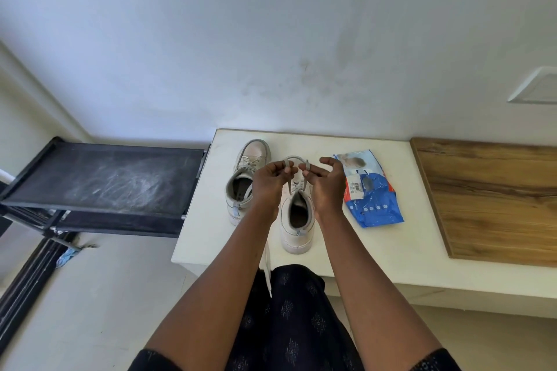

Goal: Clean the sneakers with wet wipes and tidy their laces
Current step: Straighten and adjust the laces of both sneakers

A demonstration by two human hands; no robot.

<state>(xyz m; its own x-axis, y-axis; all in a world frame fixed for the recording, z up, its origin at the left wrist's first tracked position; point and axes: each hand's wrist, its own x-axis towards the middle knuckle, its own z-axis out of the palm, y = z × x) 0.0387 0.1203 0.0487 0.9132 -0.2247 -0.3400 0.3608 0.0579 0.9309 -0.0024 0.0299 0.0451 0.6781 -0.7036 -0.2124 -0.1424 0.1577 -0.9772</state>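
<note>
Room: a white wall (271, 39) is at the back, with a pale floor (90, 295) down below.
Table: a white table (391, 250) stands against the wall. A brown wood board (497, 199) lies on its right part.
Rack: a black rack (105, 181) stands just beside the table on the left. Its top looks dusty.
Far sneaker: the far sneaker (251, 156) is white and sits on the table with its toe to the wall.
Near sneaker: the near sneaker (297, 229) is white too. It sits close beside the other one, on its right, toe to the wall.
Lace: a grey lace (294, 157) makes a loop over the near sneaker, between the two hands.
Left hand: the left hand (271, 178) pinches one side of the loop.
Right hand: the right hand (325, 181) pinches the other side with thumb and finger. Its other fingers are spread.
Loose lace end: a loose lace end (266, 268) hangs over the table's front edge.
Wipes: a blue wet wipes pack (372, 196) lies flat on the table, just right of the right hand.
</note>
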